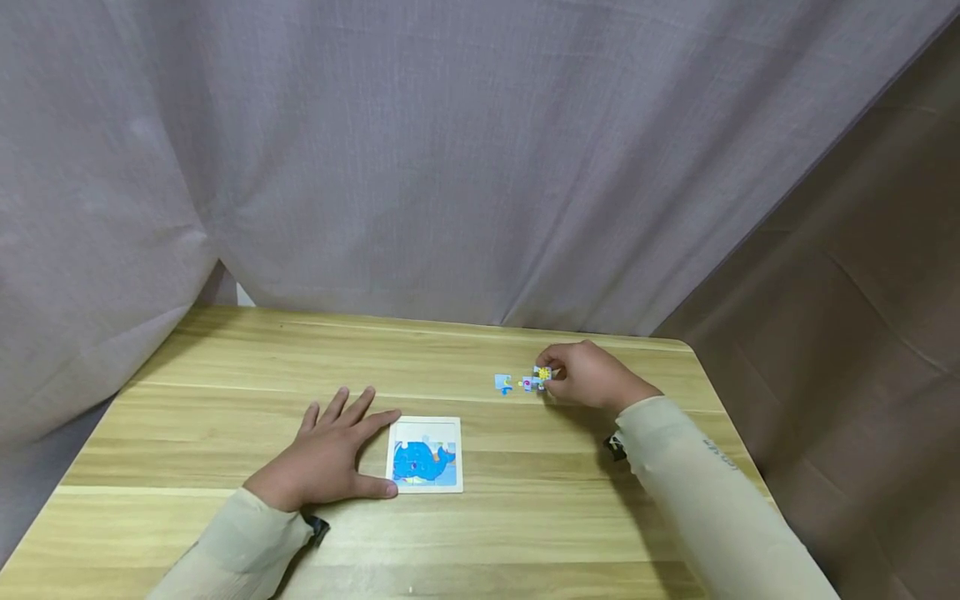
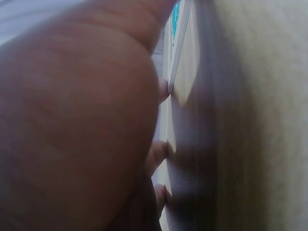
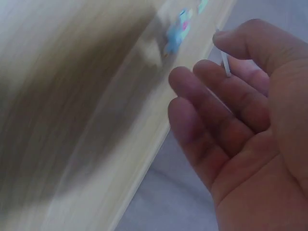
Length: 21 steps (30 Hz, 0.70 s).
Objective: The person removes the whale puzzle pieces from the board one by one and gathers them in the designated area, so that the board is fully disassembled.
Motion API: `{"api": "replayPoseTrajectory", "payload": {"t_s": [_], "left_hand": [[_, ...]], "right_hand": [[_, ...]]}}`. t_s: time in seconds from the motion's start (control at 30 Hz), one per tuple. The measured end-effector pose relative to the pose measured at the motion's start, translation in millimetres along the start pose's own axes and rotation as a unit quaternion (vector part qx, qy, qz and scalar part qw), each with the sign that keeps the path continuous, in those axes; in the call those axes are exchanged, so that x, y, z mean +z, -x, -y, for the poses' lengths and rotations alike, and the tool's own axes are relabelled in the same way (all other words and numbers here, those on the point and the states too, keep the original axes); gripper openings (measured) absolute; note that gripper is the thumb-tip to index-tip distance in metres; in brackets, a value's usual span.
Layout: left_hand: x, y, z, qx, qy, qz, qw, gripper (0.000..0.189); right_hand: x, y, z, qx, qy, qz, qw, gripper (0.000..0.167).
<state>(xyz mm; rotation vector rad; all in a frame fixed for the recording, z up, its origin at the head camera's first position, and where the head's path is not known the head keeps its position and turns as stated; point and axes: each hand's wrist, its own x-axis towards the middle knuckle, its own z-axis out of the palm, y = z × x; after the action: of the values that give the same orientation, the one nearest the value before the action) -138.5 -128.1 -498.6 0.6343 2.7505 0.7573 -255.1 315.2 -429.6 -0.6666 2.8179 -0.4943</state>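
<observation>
My left hand (image 1: 326, 457) lies spread on the table, its thumb and index finger touching the left side of a square puzzle tray (image 1: 459, 450). Inside the tray, joined pieces form a blue whale (image 1: 418, 461); the upper strip is bare. Farther back, my right hand (image 1: 596, 377) pinches a puzzle piece with a yellow sun (image 1: 544, 373) between thumb and fingers. In the right wrist view that puzzle piece (image 3: 225, 65) shows edge-on, raised off the table. Just left of this hand lie loose puzzle pieces, one light blue (image 1: 502, 382), another with a pink mark (image 1: 527, 383).
The wooden table (image 1: 525, 533) carries the tray and pieces. A grey curtain (image 1: 420, 167) hangs along its back edge, and a brown curtain (image 1: 847, 333) stands at the right. Dark wrist straps (image 1: 318, 528) show below the sleeves.
</observation>
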Motion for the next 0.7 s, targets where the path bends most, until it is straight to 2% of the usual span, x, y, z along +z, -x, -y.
{"api": "replayPoseTrajectory", "payload": {"t_s": [0.37, 0.7], "left_hand": [[1.1, -0.1, 2.7, 0.004, -0.001, -0.008, 1.0, 0.107], [1.1, 0.3, 3.0, 0.004, 0.0, -0.01, 0.9999, 0.107]], "right_hand": [[-1, 2.8, -18, 0.015, 0.051, 0.026, 0.9982, 0.03], [-1, 2.8, -28, 0.003, 0.074, 0.034, 0.9967, 0.032]]}}
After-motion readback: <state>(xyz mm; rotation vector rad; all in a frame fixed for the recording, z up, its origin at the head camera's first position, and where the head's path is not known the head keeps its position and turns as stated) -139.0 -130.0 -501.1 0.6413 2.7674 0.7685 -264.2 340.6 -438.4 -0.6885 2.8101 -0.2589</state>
